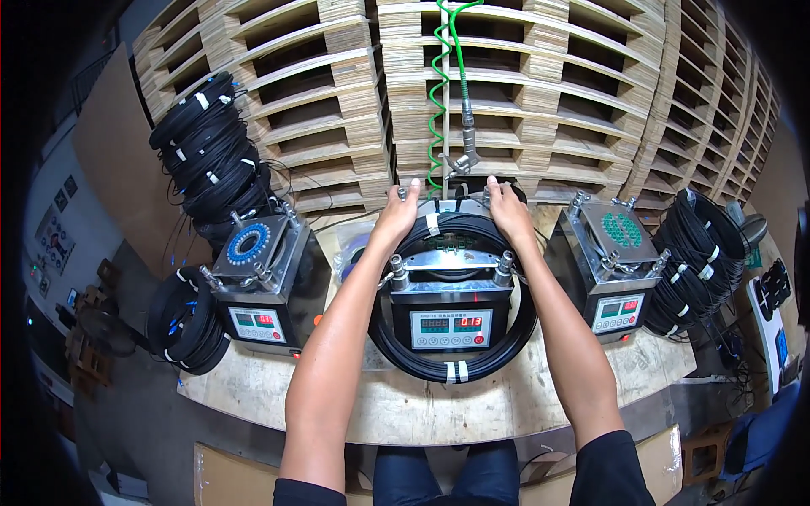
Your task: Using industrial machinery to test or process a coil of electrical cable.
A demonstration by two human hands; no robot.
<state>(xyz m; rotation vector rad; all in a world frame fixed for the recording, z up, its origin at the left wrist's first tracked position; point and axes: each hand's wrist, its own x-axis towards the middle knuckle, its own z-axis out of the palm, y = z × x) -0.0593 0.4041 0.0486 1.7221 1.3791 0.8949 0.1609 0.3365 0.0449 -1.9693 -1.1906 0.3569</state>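
Both my arms reach forward around a middle benchtop machine (452, 291) with a metal top and a red digital display. My left hand (400, 214) is closed at its far left metal knob (402, 193), thumb pointing up. At the far right corner my right hand (507, 212) is closed beside the matching knob (487, 195). Most of the fingers on both hands are hidden behind the corners. A coil of black cable (456, 369), bound with white tape, loops around the machine and over its top. Two metal knobs (397, 266) (505, 262) stand at the near corners.
Similar machines stand left (261, 278), with a blue ring on top, and right (609, 261), with green pieces on top. Black cable coils are stacked left (211, 160) and right (696, 261). A metal air gun (468, 139) hangs from a green hose before wooden pallets (312, 93).
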